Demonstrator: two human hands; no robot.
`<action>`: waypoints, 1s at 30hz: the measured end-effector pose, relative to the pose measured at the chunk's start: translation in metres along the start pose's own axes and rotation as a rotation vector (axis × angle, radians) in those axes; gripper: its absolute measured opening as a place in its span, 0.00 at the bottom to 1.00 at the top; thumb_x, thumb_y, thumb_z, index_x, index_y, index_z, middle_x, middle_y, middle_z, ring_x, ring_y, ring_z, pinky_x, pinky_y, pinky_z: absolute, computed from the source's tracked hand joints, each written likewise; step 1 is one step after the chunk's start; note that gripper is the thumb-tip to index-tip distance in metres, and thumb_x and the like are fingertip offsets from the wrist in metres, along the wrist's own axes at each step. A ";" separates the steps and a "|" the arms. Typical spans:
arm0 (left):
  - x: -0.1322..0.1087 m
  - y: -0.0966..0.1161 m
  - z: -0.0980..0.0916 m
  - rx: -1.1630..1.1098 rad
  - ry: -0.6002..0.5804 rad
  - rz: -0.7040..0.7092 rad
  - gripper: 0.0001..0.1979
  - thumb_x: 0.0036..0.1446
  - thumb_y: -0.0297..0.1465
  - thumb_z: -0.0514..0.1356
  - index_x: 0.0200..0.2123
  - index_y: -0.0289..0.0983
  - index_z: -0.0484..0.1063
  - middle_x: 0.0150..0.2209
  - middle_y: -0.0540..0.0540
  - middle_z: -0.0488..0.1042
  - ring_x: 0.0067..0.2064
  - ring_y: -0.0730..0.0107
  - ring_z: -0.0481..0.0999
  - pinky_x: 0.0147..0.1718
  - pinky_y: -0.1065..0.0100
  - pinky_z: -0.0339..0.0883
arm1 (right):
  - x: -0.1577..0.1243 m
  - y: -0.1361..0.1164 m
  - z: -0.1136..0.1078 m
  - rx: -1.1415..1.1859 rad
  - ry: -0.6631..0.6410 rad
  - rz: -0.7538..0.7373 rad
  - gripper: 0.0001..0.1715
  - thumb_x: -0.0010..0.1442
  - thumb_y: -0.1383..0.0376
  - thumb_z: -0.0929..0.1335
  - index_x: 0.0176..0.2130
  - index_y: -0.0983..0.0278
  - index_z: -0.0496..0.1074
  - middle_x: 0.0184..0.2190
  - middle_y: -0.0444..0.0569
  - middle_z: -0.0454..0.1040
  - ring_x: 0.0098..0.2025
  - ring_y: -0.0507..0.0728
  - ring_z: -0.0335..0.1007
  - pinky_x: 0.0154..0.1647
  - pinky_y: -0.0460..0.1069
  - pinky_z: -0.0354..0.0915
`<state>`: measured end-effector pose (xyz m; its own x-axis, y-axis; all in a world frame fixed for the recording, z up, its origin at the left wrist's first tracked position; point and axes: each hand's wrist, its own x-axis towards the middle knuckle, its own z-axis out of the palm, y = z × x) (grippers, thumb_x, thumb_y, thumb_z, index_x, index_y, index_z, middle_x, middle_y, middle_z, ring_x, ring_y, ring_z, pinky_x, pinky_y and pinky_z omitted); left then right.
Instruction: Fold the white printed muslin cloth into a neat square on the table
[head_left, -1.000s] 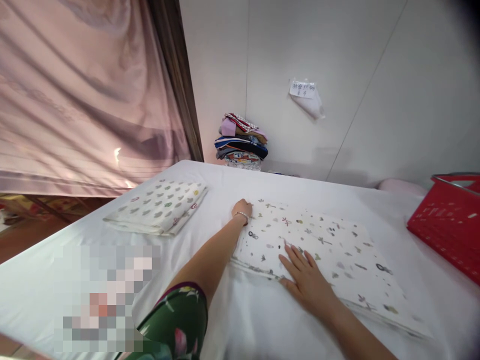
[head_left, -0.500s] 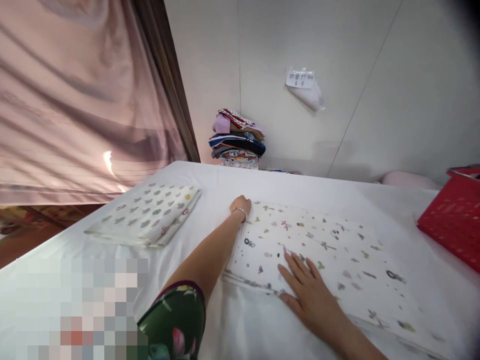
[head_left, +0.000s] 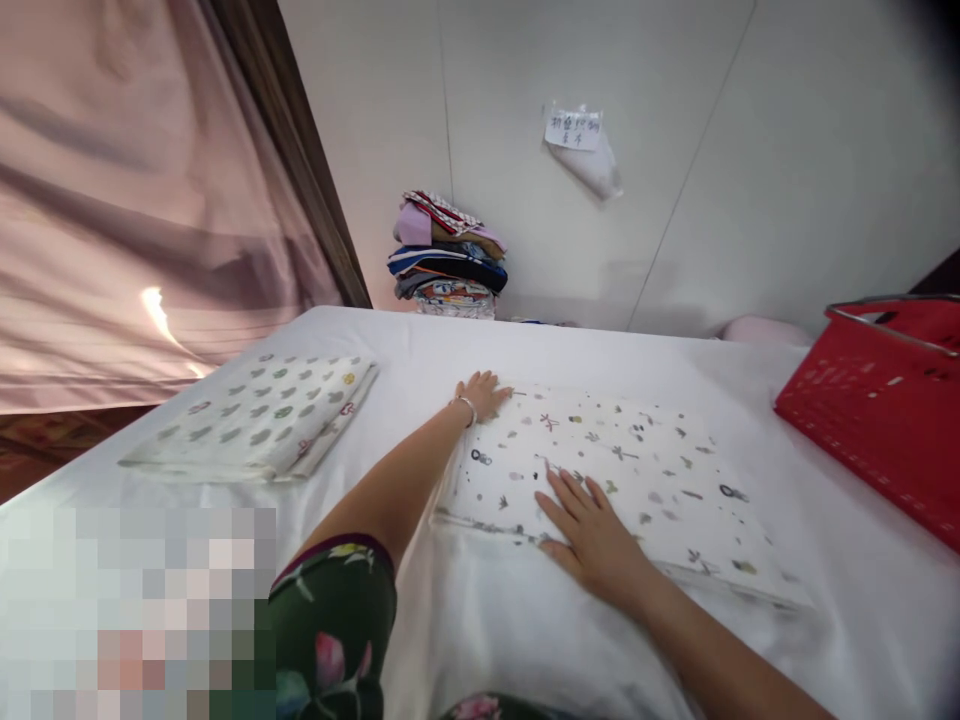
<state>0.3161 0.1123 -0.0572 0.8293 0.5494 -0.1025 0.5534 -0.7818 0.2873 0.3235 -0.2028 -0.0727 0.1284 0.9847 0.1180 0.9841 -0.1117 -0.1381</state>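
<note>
A white cloth (head_left: 637, 480) with small plant and animal prints lies folded into a rectangle in front of me. My left hand (head_left: 484, 393) rests at its far left corner, fingers spread, with a bracelet at the wrist. Flat on the cloth's near part lies my right hand (head_left: 589, 530), its fingers stretched out. Neither hand grips anything. To the left, apart from both hands, sits a second folded white cloth (head_left: 255, 415) with rows of grey, green and yellow prints.
Both cloths lie on a white-covered table (head_left: 405, 350). At the right stands a red basket (head_left: 885, 420) with a metal handle. Behind the table rises a stack of folded fabrics (head_left: 450, 260). A pink curtain (head_left: 135, 200) hangs at the left; a plastic-wrapped note (head_left: 577, 135) is on the wall.
My left hand has gone from closed at the cloth's far left corner to spread open there. The right hand stays flat on the cloth. The view has shifted, showing more of the basket.
</note>
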 end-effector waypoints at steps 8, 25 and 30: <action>-0.106 -0.003 0.001 -0.074 0.083 0.283 0.30 0.59 0.49 0.43 0.61 0.43 0.53 0.65 0.45 0.46 0.65 0.59 0.42 0.59 0.47 0.38 | -0.001 0.001 0.002 -0.041 -0.008 0.016 0.33 0.63 0.48 0.53 0.62 0.58 0.53 0.65 0.51 0.43 0.65 0.62 0.36 0.61 0.63 0.42; -0.254 -0.043 0.014 -0.360 0.447 0.284 0.09 0.55 0.30 0.55 0.38 0.40 0.74 0.39 0.47 0.75 0.43 0.68 0.72 0.44 0.65 0.66 | -0.054 0.023 -0.025 0.130 0.178 -0.033 0.20 0.63 0.58 0.58 0.48 0.60 0.71 0.53 0.51 0.67 0.57 0.60 0.59 0.57 0.58 0.57; -0.242 -0.033 0.016 -0.123 0.424 0.420 0.11 0.57 0.28 0.53 0.42 0.38 0.73 0.43 0.44 0.73 0.46 0.65 0.69 0.46 0.62 0.65 | -0.047 0.011 -0.026 0.150 0.228 0.046 0.17 0.62 0.61 0.58 0.43 0.60 0.73 0.45 0.49 0.72 0.48 0.58 0.66 0.49 0.55 0.64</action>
<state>0.0986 0.0006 -0.0573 0.8576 0.2909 0.4242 0.1517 -0.9311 0.3318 0.3310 -0.2538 -0.0545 0.2137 0.9217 0.3238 0.9496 -0.1182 -0.2905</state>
